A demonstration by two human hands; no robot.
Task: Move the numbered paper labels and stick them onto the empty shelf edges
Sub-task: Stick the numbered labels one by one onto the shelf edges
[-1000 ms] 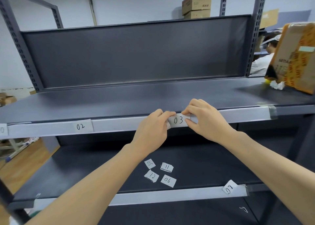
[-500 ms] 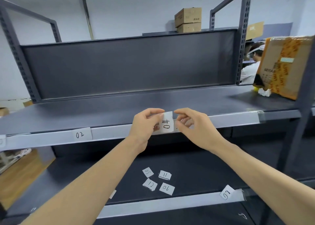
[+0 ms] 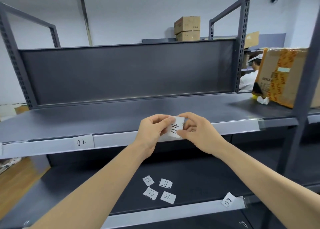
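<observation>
Both hands pinch one white paper label marked 04 (image 3: pixel 175 128), turned sideways, just in front of the upper shelf's pale edge strip (image 3: pixel 43 147). My left hand (image 3: pixel 152 130) grips its left side and my right hand (image 3: pixel 197 131) its right side and lower corner. Label 02 (image 3: pixel 81 142) is stuck on the strip to the left. Loose labels 05 (image 3: pixel 148 180), 11 (image 3: pixel 165 183), 12 (image 3: pixel 151 193) and 06 (image 3: pixel 168 197) lie on the lower shelf. Label 08 (image 3: pixel 228 202) sits tilted on the lower edge strip (image 3: pixel 173 211). Label 03 is hidden behind my hands.
A cardboard box with orange tape (image 3: pixel 284 78) and a crumpled white paper (image 3: pixel 263 100) stand at the upper shelf's right end, beside a dark upright post (image 3: pixel 306 83). Behind the rack are a person in white (image 3: pixel 247 79) and two stacked boxes (image 3: pixel 187 28).
A second ago both hands pressed label 03 against the shelf edge. Now they hold label 04 sideways in front of the same spot, and 03 is out of sight.
</observation>
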